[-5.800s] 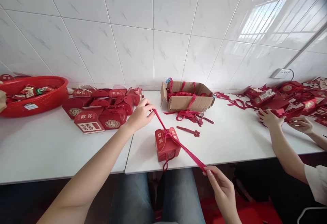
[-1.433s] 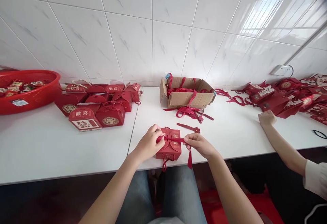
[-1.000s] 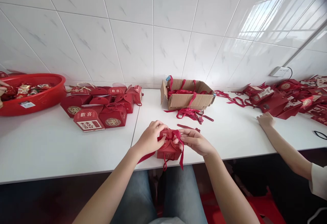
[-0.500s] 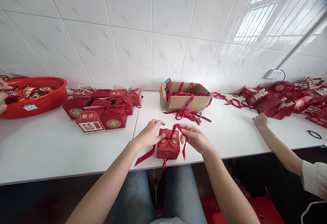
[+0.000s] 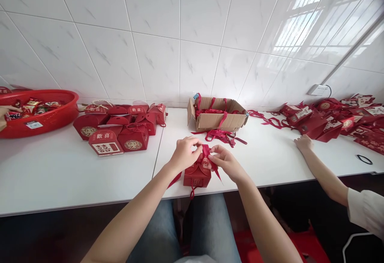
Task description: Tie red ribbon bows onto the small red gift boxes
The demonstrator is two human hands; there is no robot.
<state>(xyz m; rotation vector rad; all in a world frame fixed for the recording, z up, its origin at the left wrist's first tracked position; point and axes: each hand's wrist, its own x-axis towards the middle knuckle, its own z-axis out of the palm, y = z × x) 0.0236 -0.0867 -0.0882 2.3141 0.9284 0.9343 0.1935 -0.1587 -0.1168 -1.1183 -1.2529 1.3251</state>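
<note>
A small red gift box (image 5: 196,177) stands near the table's front edge, with a twisted cord hanging down its front. Above its top, my left hand (image 5: 187,153) pinches the red ribbon (image 5: 205,151) from the left. On the other side my right hand (image 5: 226,162) has its fingers closed on the same ribbon. One ribbon tail slants down to the right below that hand, and another lies left of the box. The ribbon's knot is partly hidden by my fingers.
Filled red boxes (image 5: 133,137) stand left on the white table (image 5: 126,183). A cardboard box (image 5: 222,121) of ribbons is behind. Far left, a person's hand reaches into a red basket (image 5: 54,121); at right, another's hand (image 5: 304,143) rests near flat red boxes (image 5: 321,125).
My left hand has moved right and up from the box's left side and taken hold of the ribbon. The ribbon loop has been drawn inward between both hands.
</note>
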